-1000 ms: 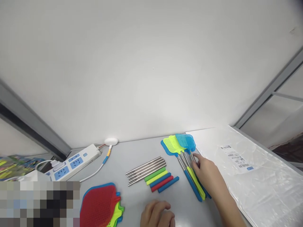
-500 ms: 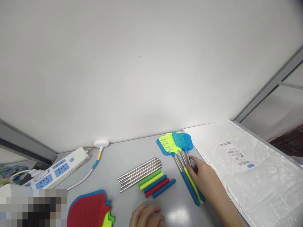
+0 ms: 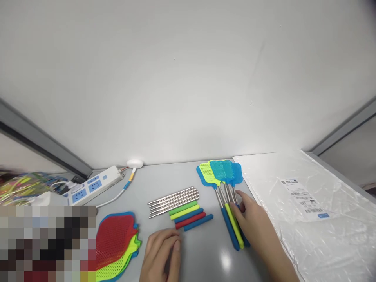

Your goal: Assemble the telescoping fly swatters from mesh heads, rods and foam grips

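On the grey counter point(image 3: 202, 256), the bundle of fly swatters point(image 3: 230, 218) lies toward the person's right, long axis running away from the body, heads at the far end and handles slanting nearer. The right hand point(image 3: 254, 217), much the closer one, is along their right side, thumb and fingers bent at their middles, its grip impossible to tell; the left hand point(image 3: 160, 250), loosely curled, palm hidden, rests just beside the red tube point(image 3: 190, 221).
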The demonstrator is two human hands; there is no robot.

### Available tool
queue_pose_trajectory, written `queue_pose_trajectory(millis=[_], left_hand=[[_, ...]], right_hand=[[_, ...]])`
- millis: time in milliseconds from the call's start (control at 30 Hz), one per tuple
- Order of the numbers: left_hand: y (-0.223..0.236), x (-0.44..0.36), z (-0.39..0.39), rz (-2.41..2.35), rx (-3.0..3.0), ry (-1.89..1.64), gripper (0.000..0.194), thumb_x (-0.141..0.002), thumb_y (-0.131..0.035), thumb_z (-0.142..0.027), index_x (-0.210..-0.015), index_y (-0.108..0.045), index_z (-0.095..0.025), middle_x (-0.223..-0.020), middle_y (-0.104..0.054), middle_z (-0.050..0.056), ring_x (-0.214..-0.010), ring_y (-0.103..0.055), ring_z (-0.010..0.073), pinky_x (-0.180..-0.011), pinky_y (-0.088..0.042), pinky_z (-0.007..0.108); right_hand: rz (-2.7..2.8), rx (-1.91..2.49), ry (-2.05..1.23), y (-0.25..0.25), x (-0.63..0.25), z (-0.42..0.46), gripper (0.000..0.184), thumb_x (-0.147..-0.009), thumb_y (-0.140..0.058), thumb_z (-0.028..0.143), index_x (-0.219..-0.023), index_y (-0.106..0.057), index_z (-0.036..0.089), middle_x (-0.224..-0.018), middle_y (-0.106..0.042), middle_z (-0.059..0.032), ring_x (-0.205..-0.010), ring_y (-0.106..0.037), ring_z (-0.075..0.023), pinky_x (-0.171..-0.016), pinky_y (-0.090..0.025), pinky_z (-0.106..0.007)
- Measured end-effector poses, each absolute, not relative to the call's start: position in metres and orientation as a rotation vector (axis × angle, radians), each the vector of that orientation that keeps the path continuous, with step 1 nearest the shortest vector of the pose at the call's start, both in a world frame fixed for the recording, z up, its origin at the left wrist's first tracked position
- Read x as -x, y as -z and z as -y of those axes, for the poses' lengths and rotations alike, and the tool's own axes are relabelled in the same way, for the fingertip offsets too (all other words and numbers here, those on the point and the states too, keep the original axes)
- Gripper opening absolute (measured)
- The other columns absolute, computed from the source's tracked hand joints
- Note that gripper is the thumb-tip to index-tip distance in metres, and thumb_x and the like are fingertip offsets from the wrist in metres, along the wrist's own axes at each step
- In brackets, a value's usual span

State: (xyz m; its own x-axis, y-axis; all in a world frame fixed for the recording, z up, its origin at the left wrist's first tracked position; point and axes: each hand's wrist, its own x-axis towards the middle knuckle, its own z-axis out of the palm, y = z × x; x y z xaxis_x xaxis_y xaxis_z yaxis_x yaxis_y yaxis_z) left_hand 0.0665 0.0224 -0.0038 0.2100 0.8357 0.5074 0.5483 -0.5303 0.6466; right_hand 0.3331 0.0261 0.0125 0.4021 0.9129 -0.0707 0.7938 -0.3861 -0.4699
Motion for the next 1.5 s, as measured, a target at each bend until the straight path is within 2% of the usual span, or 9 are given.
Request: queue_pose_trajectory(millis=[167, 367, 533, 733, 1067, 1267, 1400, 1500], left_hand=[[0.001, -0.064, -0.017, -1.264, -2.239, -1.124, 0.016, -0.091, -0.051, -0.012, -0.098, -0.063, -0.021, -0.104, -0.063, 0.008, -0.1, -0.055, 0.0234, -0.086, -0.047, 0.037], [-0.004, -0.063, 0.005, -1.134, -2.23, -0.87, 0.017, -0.091, -0.047, -0.01, -0.096, -0.06, -0.019, -0.105, -0.061, 0.009, -0.099, -0.053, 0.0233, -0.088, -0.046, 0.04], [-0.001, -0.032, 0.028, -1.01, -2.214, -0.78, 0.017, -0.089, -0.048, -0.009, -0.095, -0.06, -0.018, -0.103, -0.06, 0.008, -0.095, -0.053, 0.0221, -0.084, -0.047, 0.038], [-0.003, -0.005, 0.034, -1.071, -2.039, -0.819, 0.014, -0.091, -0.047, -0.011, -0.095, -0.058, -0.019, -0.099, -0.06, 0.006, -0.094, -0.054, 0.0193, -0.085, -0.047, 0.034], [-0.002, -0.017, 0.023, -1.16, -2.044, -0.744, 0.021, -0.091, -0.047, -0.015, -0.108, -0.057, -0.02, -0.105, -0.059, 0.008, -0.098, -0.054, 0.024, -0.087, -0.047, 0.039], [-0.002, -0.018, 0.017, -1.195, -1.965, -0.765, 0.023, -0.095, -0.044, -0.019, -0.115, -0.054, -0.021, -0.105, -0.059, 0.009, -0.096, -0.058, 0.0239, -0.081, -0.049, 0.037], [0.002, -0.018, 0.016, -1.208, -1.936, -0.746, 0.025, -0.096, -0.042, -0.021, -0.119, -0.052, -0.02, -0.106, -0.058, 0.009, -0.096, -0.058, 0.0236, -0.085, -0.048, 0.039], [0.004, -0.017, 0.016, -1.231, -1.851, -0.791, 0.035, -0.097, -0.043, -0.027, -0.132, -0.045, -0.021, -0.111, -0.057, 0.009, -0.089, -0.058, 0.0206, -0.085, -0.049, 0.039]], right_hand=[[1.701, 2.098, -0.066, -0.013, -0.313, -0.02, 0.038, -0.097, -0.042, 0.039, -0.123, -0.059, 0.018, -0.094, -0.065, -0.009, -0.085, -0.062, -0.0256, -0.077, -0.041, -0.039], [2.039, 1.917, 0.129, -0.004, -0.254, -0.007, 0.025, -0.096, -0.048, 0.028, -0.113, -0.065, 0.021, -0.089, -0.063, -0.0064, -0.084, -0.061, -0.0241, -0.074, -0.037, -0.037], [2.079, 2.044, 0.264, 0.016, -0.239, 0.01, 0.027, -0.095, -0.05, 0.026, -0.119, -0.062, 0.022, -0.089, -0.061, -0.0056, -0.086, -0.061, -0.026, -0.071, -0.036, -0.038], [2.167, 1.995, 0.334, 0.027, -0.25, 0.016, 0.025, -0.094, -0.048, 0.031, -0.112, -0.063, 0.023, -0.092, -0.059, -0.0065, -0.088, -0.061, -0.0259, -0.069, -0.037, -0.037], [2.266, 1.879, 0.302, 0.017, -0.235, 0.007, 0.024, -0.094, -0.048, 0.031, -0.111, -0.063, 0.023, -0.093, -0.058, -0.0062, -0.077, -0.059, -0.0223, -0.067, -0.037, -0.035], [2.291, 1.793, 0.08, 0.015, -0.226, 0.006, 0.019, -0.097, -0.048, 0.033, -0.102, -0.064, 0.024, -0.095, -0.059, -0.0055, -0.083, -0.06, -0.0215, -0.071, -0.04, -0.034], [2.272, 1.77, -0.054, 0.012, -0.219, 0.007, 0.017, -0.097, -0.05, 0.03, -0.102, -0.065, 0.025, -0.094, -0.059, -0.0052, -0.085, -0.059, -0.0217, -0.075, -0.041, -0.036], [2.21, 1.783, -0.206, 0.003, -0.211, 0.011, 0.016, -0.097, -0.05, 0.027, -0.101, -0.065, 0.024, -0.095, -0.06, -0.0051, -0.083, -0.057, -0.0211, -0.077, -0.042, -0.037]])
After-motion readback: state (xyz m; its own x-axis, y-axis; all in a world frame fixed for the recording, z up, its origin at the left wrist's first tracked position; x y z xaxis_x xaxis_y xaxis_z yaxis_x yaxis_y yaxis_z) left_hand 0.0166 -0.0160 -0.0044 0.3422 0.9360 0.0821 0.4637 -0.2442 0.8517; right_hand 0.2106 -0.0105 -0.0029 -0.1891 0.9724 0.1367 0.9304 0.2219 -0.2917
